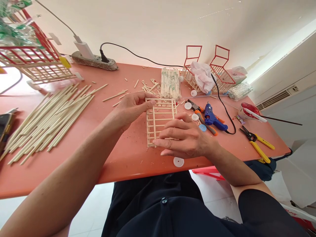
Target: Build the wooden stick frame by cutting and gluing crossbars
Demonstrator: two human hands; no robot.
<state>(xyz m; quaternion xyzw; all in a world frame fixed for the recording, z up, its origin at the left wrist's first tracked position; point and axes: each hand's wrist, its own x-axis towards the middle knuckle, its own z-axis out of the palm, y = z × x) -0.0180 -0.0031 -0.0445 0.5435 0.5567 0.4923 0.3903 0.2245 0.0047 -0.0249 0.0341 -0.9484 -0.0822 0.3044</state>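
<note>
A small lattice frame of pale wooden sticks (154, 122) rests on the orange tabletop before me, with crosspieces between its long side sticks. My left hand (130, 108) pinches the frame's far left corner between thumb and fingers. Across the near right part lies my right hand (185, 136), its fingers bent around the sticks and one fingertip at the lower end of a long stick. That hand covers part of the frame's right side. A white plastic wheel (178, 161) lies just below my right hand.
Loose sticks (56, 118) are spread at left. A bundle of wrapped sticks (170, 84), a blue glue gun (212, 118), orange-handled pliers (206, 122) and yellow wire strippers (256, 141) lie beyond or right. Red-trimmed stick carts (222, 77) stand behind; a power strip (108, 63) sits by the wall.
</note>
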